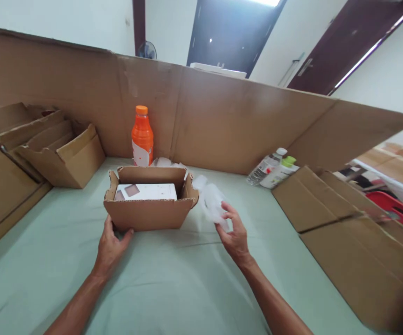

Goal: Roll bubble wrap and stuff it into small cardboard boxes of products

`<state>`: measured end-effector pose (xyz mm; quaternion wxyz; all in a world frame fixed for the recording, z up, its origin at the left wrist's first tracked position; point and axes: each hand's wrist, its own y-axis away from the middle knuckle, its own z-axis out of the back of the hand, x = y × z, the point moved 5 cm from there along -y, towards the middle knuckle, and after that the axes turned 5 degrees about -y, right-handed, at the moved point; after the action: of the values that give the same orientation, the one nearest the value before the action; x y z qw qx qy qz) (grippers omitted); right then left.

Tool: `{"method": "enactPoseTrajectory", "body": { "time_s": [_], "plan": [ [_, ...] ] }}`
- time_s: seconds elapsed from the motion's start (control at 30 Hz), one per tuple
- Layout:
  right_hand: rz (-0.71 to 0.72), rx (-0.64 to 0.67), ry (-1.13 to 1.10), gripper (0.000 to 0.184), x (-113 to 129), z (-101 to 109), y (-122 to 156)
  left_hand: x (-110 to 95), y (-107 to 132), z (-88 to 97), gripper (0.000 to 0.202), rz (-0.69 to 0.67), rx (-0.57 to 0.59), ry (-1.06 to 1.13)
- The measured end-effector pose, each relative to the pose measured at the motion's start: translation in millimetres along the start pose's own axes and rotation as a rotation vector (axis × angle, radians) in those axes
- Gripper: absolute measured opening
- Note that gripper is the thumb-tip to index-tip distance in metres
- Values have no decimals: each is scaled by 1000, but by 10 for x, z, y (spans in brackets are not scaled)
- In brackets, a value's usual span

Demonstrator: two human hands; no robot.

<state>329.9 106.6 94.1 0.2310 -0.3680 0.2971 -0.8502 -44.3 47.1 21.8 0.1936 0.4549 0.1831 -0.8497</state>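
An open cardboard box (151, 215) stands on the green cloth in front of me. Inside it lies a white box (152, 191) with a brownish square printed on its top. My left hand (111, 244) grips the cardboard box at its lower left corner, thumb along the front and fingers at the side. To the right, my right hand (234, 232) pinches a piece of translucent white plastic packing film (212, 202) between thumb and fingers. The film trails toward the cardboard box's right end, and more whitish film (164, 162) shows behind the box.
An orange bottle (142, 139) stands behind the box, by a cardboard wall (222, 121). Open cardboard boxes (72, 163) line the left side. A clear bottle (266, 168) and a green-capped white pack (285, 170) lean at the back right, near cardboard flaps (355, 242).
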Motion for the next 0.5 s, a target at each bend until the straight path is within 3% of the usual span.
{"method": "enactPoseTrajectory", "body": {
  "time_s": [0.1,0.17,0.3,0.37,0.5],
  "plan": [
    [19,188,90,20,138,-200,288,-88,90,57,77,-67,4,0],
    [17,348,96,22,344,-356,406,-159,236,149,81,-120,-55,-40],
    [85,580,-172,55,885,-455,531,-321,705,335,77,-183,-126,-158],
    [19,540,-315,48,954,-343,492,-432,947,357,65,-259,-86,-206],
    [-188,419,-277,23,704,-162,349,-621,1261,239,41,-423,64,-225]
  ]
}}
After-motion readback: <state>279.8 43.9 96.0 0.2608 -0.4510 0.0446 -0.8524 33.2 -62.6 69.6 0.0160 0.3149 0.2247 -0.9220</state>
